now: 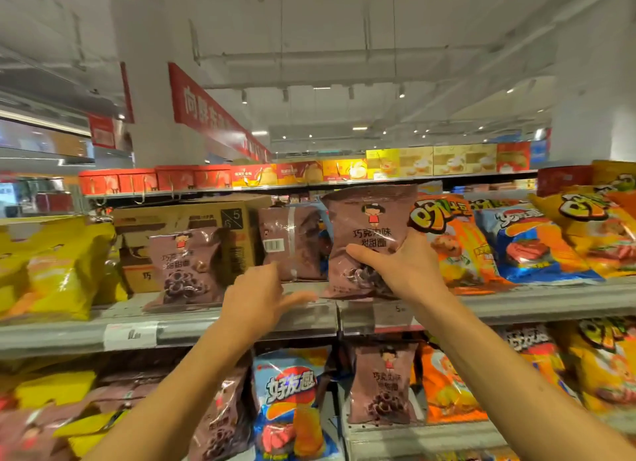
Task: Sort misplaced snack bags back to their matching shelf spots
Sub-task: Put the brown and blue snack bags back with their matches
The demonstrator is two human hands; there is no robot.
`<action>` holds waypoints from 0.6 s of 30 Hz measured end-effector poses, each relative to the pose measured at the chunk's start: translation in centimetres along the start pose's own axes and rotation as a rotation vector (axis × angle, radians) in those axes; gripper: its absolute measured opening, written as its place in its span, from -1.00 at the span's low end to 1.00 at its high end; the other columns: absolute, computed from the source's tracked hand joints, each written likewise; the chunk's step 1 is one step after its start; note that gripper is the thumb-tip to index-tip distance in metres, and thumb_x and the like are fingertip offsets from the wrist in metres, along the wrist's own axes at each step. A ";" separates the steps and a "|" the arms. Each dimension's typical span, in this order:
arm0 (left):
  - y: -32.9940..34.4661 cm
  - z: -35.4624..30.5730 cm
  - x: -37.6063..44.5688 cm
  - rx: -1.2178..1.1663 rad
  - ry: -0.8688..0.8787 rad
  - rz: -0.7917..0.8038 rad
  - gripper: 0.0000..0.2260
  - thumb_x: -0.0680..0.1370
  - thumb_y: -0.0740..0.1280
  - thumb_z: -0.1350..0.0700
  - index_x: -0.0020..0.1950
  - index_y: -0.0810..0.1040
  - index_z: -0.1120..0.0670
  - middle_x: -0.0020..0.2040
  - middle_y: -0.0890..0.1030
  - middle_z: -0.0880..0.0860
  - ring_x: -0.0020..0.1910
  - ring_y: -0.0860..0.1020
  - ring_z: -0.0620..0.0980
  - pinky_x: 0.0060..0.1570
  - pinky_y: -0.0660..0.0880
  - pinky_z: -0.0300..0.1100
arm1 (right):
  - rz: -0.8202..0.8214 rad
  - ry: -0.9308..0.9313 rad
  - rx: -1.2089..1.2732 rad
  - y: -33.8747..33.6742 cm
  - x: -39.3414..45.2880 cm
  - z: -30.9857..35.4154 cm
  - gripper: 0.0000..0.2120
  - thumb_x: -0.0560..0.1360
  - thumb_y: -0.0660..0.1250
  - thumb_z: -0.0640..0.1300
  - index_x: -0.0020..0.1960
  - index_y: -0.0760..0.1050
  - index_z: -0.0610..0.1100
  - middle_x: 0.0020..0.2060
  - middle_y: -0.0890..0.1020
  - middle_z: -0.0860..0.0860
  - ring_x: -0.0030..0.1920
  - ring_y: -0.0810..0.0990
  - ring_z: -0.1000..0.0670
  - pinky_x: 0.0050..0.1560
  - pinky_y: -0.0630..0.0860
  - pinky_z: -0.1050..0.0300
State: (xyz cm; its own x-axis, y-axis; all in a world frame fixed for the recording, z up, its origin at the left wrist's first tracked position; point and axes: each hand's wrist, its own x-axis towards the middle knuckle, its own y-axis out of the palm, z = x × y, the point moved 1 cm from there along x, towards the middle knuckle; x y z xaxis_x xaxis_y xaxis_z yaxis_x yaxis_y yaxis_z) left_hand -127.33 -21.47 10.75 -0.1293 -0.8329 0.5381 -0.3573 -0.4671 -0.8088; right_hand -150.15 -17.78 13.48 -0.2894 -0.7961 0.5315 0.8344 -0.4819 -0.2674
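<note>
Right hand (pixel 401 271) grips brown chocolate-ring bag (pixel 370 233); left hand (pixel 261 295) released, fingers spread.
Risk: slick film slipping below the thumb; orange chip bags (pixel 454 243) beside the grip could topple.

Upper shelf (pixel 241 317): right hand (pixel 401 266) grips a brown snack bag (pixel 370 226) upright at the shelf's front edge, thumb across its face; left hand (pixel 256 297) beside it with fingers (pixel 299 297) spread, holding nothing, near a second brown bag (pixel 187 266) that leans against a cardboard box (pixel 206 219), with a third brown bag (pixel 292 242) turned barcode-out between them. Same shelf: yellow bags (pixel 51 271) to the left, orange bags (pixel 454 243) and a blue bag (pixel 530 243) to the right. Lower shelf: another brown bag (pixel 383 381) standing, a blue chip bag (pixel 292 402) beside it; gift boxes (pixel 309 173) line the top shelf behind.
</note>
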 end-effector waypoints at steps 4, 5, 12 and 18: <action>-1.7 2.3 -2.5 0.236 -0.009 -0.055 -0.55 0.49 0.32 -0.34 0.06 0.62 0.03 0.02 0.61 0.01 0.00 0.58 0.06 -0.13 0.50 -0.06 | 0.023 0.001 0.007 5.2 1.1 1.4 -0.40 0.32 0.60 0.22 0.22 0.56 -0.07 0.05 0.69 0.01 0.10 0.64 -0.08 0.13 0.60 -0.08; -1.9 2.4 -2.9 0.236 0.010 -0.069 -0.61 0.53 0.32 -0.27 0.06 0.63 0.04 0.03 0.60 0.03 0.01 0.57 0.07 -0.13 0.50 -0.06 | 0.024 0.005 0.008 6.5 1.3 1.7 -0.39 0.33 0.60 0.22 0.22 0.55 -0.08 0.07 0.69 0.00 0.10 0.64 -0.08 0.12 0.60 -0.08; -1.9 2.6 -3.8 0.238 0.025 -0.087 -0.74 0.60 0.29 0.00 0.18 0.59 0.11 0.08 0.55 0.10 0.08 0.52 0.15 -0.06 0.50 0.00 | 0.134 0.100 -0.030 13.6 2.2 2.1 -0.29 0.31 0.61 0.23 0.29 0.51 -0.16 0.20 0.65 -0.09 0.21 0.60 -0.18 0.21 0.57 -0.17; -1.5 3.2 -3.7 0.260 0.056 -0.073 -0.69 0.60 0.30 -0.05 0.24 0.54 0.12 0.14 0.52 0.10 0.17 0.46 0.13 0.01 0.49 0.00 | 0.265 0.187 -0.088 15.7 2.5 1.3 -0.26 0.27 0.61 0.27 0.20 0.56 -0.24 0.15 0.65 -0.15 0.15 0.61 -0.19 0.19 0.59 -0.13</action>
State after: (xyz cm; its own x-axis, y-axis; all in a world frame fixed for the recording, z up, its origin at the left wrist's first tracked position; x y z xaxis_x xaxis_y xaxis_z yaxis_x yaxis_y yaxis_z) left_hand -123.36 -18.66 9.22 -0.1655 -0.7796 0.6040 -0.1188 -0.5923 -0.7969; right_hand -137.17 -26.87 11.70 -0.1557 -0.9473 0.2800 0.8508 -0.2726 -0.4492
